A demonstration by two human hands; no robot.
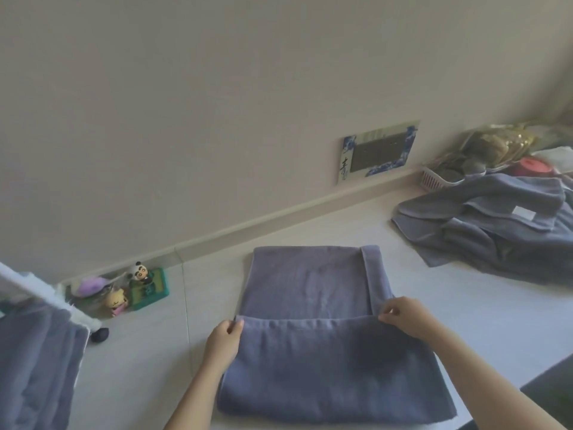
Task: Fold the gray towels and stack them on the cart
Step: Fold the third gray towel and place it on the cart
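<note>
Gray towel (313, 305) flat on floor, near edge folded over; left hand (221, 339), right hand (406, 316) each in pinching grip on fold corners.

Bare floor (449, 305) lies right of the towel (310, 321). Toys (124, 290) and cart (40, 293) crowd the left; a towel pile (496, 231) blocks far right.

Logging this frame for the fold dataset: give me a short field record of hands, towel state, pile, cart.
left hand: pinches the left corner of the folded-over edge
right hand: pinches the right corner of the same edge
towel: gray, flat on the surface, near part folded over toward the wall
unfolded pile: gray towels heaped at right, one white label showing
cart: at left edge, gray towel on it
toys: by the wall, left
</note>
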